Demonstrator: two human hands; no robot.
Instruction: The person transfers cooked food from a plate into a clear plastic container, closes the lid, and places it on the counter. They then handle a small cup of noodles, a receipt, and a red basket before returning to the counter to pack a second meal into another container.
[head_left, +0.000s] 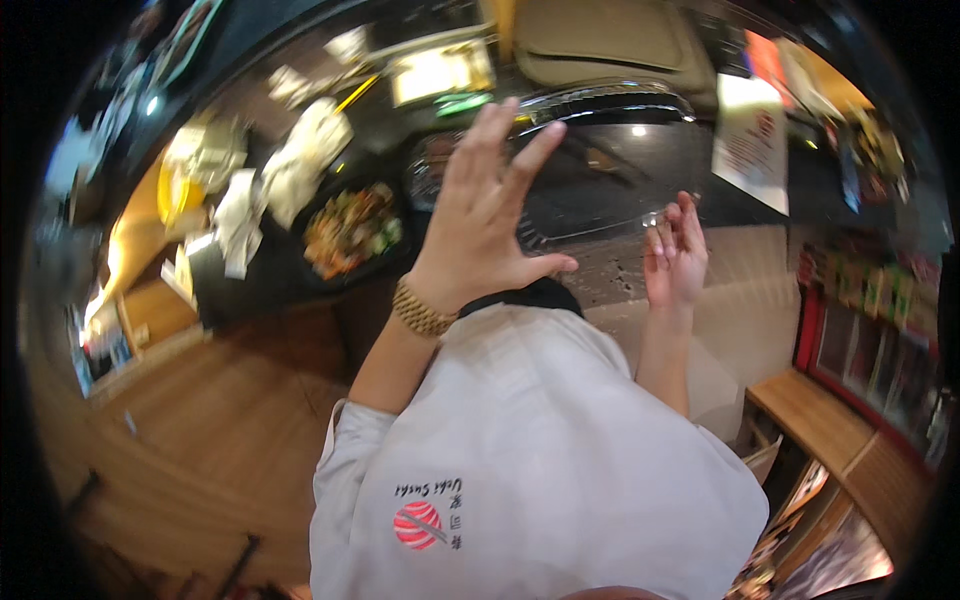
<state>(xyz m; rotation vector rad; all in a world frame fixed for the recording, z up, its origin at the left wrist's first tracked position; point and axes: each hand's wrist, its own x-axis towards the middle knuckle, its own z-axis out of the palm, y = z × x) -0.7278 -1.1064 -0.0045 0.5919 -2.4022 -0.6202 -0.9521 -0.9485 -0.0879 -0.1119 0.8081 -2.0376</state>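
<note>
My left hand (480, 202), with a gold-coloured watch on its wrist, is raised over the counter, palm down and fingers spread. Between my two hands is a thin transparent plastic lid (607, 109), its rim catching the light. The bent fingers of my right hand (675, 251) appear to pinch the lid's near right corner. Left of my left hand lies a black tray (330, 283) of mixed chopped food (352, 229), with orange and green pieces. Just beyond my left wrist, a second dark container (426, 169) is partly hidden and blurred.
Crumpled white paper or cloth (307, 157) lies on the left of the dark counter. Brown serving trays (600, 34) are at the back. A white card (750, 146) bearing writing stands at the right. Farther right are a wooden bench (810, 420) and a red-framed display cabinet (862, 360).
</note>
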